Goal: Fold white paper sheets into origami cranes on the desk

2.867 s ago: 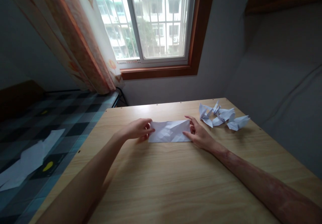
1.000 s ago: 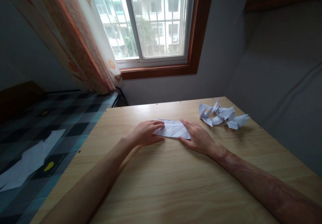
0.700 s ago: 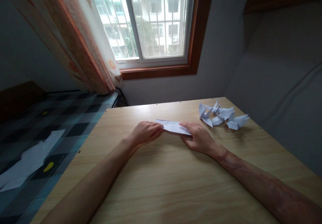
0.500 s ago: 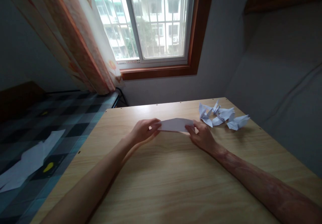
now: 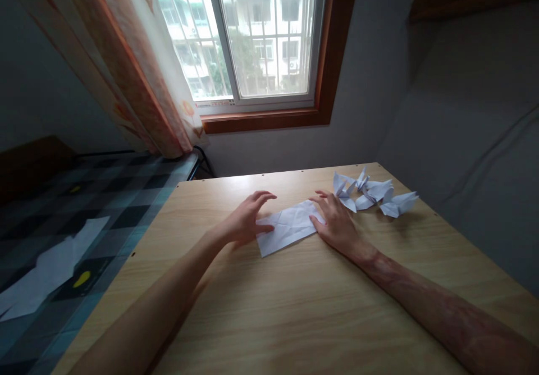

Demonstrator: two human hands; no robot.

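Observation:
A creased white sheet of paper lies at a slant on the wooden table, between my two hands. My left hand is at its left end, thumb and fingers spread apart, the thumb over the paper's edge. At the opposite end, my right hand has its fingers apart and curved over the paper's right edge; whether the fingertips press on it I cannot tell. Just beyond the right hand stand several folded white paper cranes, clustered near the table's far right corner.
To the left is a bed with a checked cover, with loose white paper lying on it. A barred window and a patterned curtain are beyond the table. A wall runs along the right side.
The paper, held up between both hands before, now lies flatter on the table, turned aslant and showing its creased face. Both hands have loosened from their pinch and spread their fingers.

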